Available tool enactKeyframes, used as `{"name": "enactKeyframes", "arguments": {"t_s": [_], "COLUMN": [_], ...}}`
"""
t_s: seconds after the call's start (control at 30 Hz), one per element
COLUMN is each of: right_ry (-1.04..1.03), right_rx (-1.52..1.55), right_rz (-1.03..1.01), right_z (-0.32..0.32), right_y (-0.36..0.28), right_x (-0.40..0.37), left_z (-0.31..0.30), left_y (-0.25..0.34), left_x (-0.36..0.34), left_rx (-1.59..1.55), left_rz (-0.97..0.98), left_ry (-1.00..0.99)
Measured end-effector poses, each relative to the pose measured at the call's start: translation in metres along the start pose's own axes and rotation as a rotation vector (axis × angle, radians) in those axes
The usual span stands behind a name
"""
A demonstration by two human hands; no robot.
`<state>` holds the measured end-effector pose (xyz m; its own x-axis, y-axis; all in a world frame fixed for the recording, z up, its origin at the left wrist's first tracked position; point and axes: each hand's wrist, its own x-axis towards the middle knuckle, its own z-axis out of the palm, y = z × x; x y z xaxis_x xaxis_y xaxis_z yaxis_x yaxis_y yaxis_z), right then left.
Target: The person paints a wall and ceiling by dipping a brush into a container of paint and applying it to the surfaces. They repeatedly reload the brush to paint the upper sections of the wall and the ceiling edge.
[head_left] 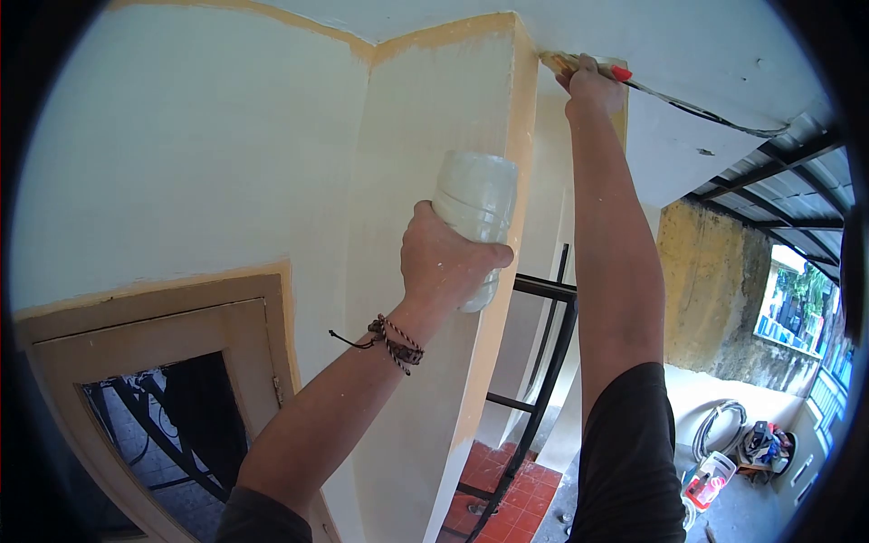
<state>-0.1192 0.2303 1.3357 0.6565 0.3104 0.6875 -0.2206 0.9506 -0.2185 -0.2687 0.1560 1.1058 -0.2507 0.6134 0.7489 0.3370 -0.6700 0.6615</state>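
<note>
left hand (448, 262) wrapped round whitish plastic jar (475, 195), held up in front of pillar (425, 118). fingers on far side hidden, can't make out what's in jar tbh. right hand (593, 89) up at top edge of pillar where it meets ceiling (688, 36), fist closed on brush (566, 63). only bristle tip and red end poke out, rest buried in grip. cord bracelet (394, 342) on left wrist. black cable (697, 113) runs along ceiling. black metal frame (543, 362) partly behind right arm. clutter at lower right too blurry.

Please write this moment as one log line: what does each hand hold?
left hand: holds white translucent plastic jar | right hand: holds red-handled paintbrush at white ceiling
</note>
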Motion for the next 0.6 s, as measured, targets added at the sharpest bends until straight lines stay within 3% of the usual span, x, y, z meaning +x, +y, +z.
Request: {"name": "enactKeyframes", "arguments": {"t_s": [0.27, 0.6], "right_ry": [-0.136, 0.001], "right_rx": [0.077, 0.073], "right_rz": [0.022, -0.018], "right_z": [0.005, -0.008], "right_y": [-0.009, 0.006], "right_x": [-0.005, 0.000], "left_z": [0.000, 0.004], "left_y": [0.001, -0.003], "left_x": [0.000, 0.001], "left_rx": [0.005, 0.004], "left_rz": [0.000, 0.046], "left_ry": [-0.005, 0.040]}}
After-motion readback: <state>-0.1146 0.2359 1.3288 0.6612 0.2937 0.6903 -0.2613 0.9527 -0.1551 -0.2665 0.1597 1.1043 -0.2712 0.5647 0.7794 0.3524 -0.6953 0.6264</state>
